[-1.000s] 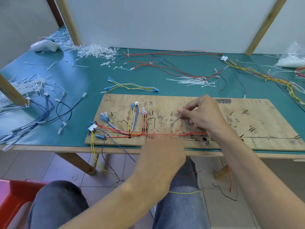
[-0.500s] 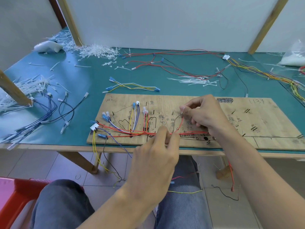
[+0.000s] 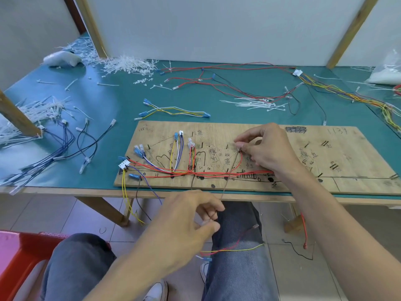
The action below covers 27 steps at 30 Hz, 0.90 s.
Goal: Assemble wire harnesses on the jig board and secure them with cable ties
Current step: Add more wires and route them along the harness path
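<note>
Green bench mat (image 3: 121,101), jig board (image 3: 325,148) centre frame, red wires (image 3: 217,173) on it.
Right hand (image 3: 267,148) pinches thin dark wire (image 3: 230,170) on the board; left hand (image 3: 186,220) pinches it below bench edge.

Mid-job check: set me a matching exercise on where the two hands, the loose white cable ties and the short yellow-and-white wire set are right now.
Things
1. left hand
2. right hand
3. loose bundle of white plastic cable ties
4. short yellow-and-white wire set with blue connectors

Places
A. on the green table mat, just behind the wooden jig board's left half
B. below the table's front edge, pinching the thin dark wire
C. over the jig board, pinching that wire's upper end
D. on the mat farther back, behind the right hand

Pairs: 1-B, 2-C, 3-D, 4-A
</note>
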{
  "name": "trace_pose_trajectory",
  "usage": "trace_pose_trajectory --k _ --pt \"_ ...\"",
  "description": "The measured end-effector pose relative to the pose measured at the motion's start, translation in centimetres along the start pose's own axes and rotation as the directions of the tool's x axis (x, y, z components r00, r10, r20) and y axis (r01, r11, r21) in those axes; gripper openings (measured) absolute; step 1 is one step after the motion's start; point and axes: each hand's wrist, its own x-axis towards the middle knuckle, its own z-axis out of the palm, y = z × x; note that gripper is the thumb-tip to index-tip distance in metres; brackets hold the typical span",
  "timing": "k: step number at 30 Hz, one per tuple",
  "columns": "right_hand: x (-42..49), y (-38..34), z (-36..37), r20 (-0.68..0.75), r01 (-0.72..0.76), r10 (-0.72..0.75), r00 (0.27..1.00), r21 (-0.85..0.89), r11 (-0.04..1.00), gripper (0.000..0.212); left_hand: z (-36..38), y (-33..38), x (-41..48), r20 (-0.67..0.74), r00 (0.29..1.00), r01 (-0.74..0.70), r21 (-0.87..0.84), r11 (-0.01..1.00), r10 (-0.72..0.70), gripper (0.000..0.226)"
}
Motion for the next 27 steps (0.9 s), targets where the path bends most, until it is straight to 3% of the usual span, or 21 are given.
trace_pose_trajectory --k 2,9,12,14,18,21,25,27 --pt "-0.1 0.0 -0.1 0.015 0.009 -0.008 1.000 -0.011 1.000 0.005 -0.5 -0.4 -0.2 0.038 0.999 0.000 -0.059 0.998 0.002 0.036" --pt "-0.9 -0.9 -0.4 0.061 0.092 -0.084 0.995 -0.148 0.985 0.022 1.4 -0.7 -0.9 -0.058 0.998 -0.011 -0.215 0.977 -0.002 0.033" --pt "-2.2 -0.7 -0.3 0.022 0.204 -0.205 0.979 -0.247 0.947 0.031 2.0 -0.8 -1.2 -0.051 0.998 -0.033 -0.239 0.970 0.021 0.043" --pt "-3.4 -0.5 -0.2 0.010 0.309 -0.319 0.948 -0.284 0.908 0.029 2.4 -0.7 -1.2 -0.048 0.998 -0.046 -0.281 0.959 0.034 0.039" --pt "-6.0 -0.4 0.4 0.134 0.452 -0.431 0.892 -0.286 0.845 0.015 3.2 -0.1 -1.4 -0.038 0.998 0.008 -0.600 0.800 -0.039 0.014" --pt "-6.9 -0.1 0.7 0.129 0.477 -0.460 0.879 -0.284 0.832 0.014 3.1 0.6 -1.5 -0.080 0.991 0.010 -0.757 0.654 -0.108 0.006" --pt "-7.7 -0.2 1.3 0.066 0.520 -0.526 0.848 -0.293 0.802 0.016 1.6 1.2 -0.9 -0.304 0.942 -0.084 -0.629 0.773 -0.145 0.015" --pt "-8.2 -0.1 1.9 0.049 0.537 -0.547 0.836 -0.285 0.794 0.019 0.5 1.2 -0.1 -0.358 0.916 -0.100 -0.642 0.761 -0.182 0.016"
